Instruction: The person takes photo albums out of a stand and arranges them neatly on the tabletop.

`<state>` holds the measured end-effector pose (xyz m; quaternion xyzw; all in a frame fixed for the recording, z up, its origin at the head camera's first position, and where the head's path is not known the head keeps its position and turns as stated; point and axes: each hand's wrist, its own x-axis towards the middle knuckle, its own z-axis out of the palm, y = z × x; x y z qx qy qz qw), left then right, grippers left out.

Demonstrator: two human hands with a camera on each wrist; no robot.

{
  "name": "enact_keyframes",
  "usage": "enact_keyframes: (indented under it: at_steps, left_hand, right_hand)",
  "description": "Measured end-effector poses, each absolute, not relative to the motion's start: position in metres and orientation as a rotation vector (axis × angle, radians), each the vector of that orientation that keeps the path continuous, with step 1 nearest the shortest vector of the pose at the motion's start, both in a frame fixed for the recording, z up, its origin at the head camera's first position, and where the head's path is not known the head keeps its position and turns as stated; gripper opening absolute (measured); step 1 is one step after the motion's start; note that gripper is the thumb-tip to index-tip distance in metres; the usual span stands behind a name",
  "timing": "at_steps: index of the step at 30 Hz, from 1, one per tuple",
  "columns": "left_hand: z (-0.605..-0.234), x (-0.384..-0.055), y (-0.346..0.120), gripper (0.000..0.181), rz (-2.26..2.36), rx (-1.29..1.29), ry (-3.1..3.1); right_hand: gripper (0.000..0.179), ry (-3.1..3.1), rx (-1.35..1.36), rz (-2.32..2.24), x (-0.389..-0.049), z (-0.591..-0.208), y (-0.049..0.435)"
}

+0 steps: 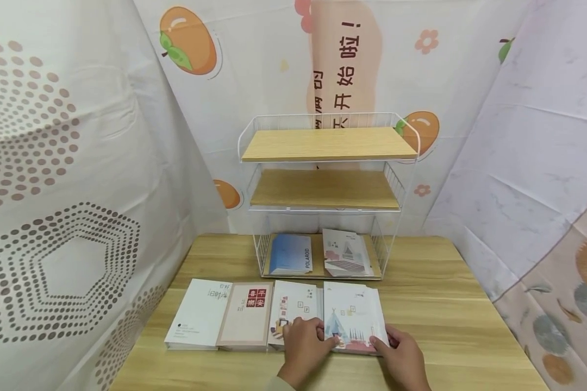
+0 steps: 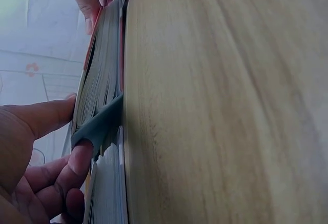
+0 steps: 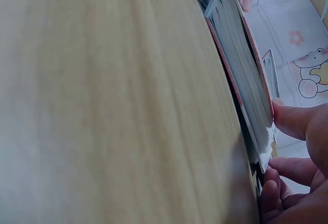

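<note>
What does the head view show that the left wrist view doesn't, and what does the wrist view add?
Only the head view: the blue POLAROID album on the bottom shelf, the red square on the beige album's cover, and the tent drawing on the held album.

Only the left wrist view: the held album's blue-green spine with a left fingertip against it, and its page edges in close-up.

Both: the left hand and right hand on the held album, and the wooden table.
</note>
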<state>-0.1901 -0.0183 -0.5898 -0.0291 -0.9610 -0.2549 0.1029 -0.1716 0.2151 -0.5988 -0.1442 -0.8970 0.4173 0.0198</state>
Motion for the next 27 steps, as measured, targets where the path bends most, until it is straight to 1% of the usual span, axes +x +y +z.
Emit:
enact_keyframes:
  at_steps: [8,15,27]
  left_hand:
    - [-0.5906,-0.1919,-0.0201,0.043,-0.753,-0.074,-2.833]
    - [-0.5900,-0.1927,-0.0198,0.043,-0.746,-0.075,-2.833]
    - [-0.5836,-0.1942,-0.0186,0.042,-0.731,-0.126,-2.872]
  right_hand:
    - [0.066,-2.802,-0.441,1.319,-0.1706,-0.5974,0.2132]
    - [0.066,-2.795,-0.417,1.286,-0.1721,-0.5983,0.2130]
    - [0.056,-2.716,-0.434,1.244,-0.1711,-0.5996,0.2098]
